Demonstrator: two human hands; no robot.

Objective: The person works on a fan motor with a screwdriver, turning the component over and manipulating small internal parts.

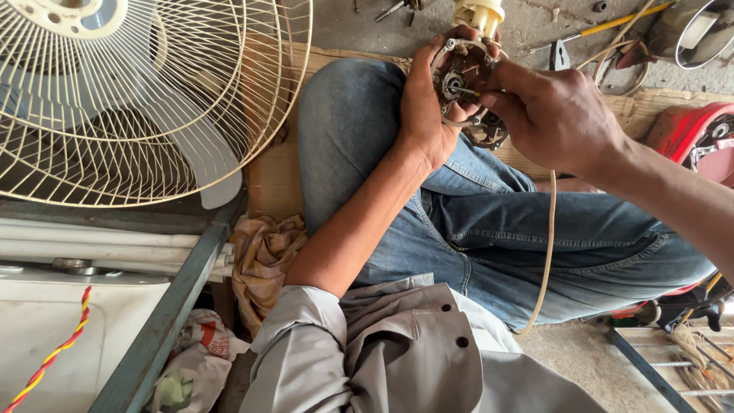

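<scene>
Above the person's bent knees, the left hand [423, 115] grips a small round motor [468, 92], fingers curled around its open metal housing so the rusty inside faces up. The right hand [550, 115] pinches narrowly at the short shaft in the motor's middle, thumb and forefinger closed on it or on a small part there; which cannot be told. A cream cord [548, 252] hangs from the motor over the jeans. Judging by the exposed interior, the motor is already opened and separated from the fan guard [153, 99] lying at the left, while the inner work and reassembly seem unfinished. Tools [589, 30] lie on the floor beyond.
</scene>
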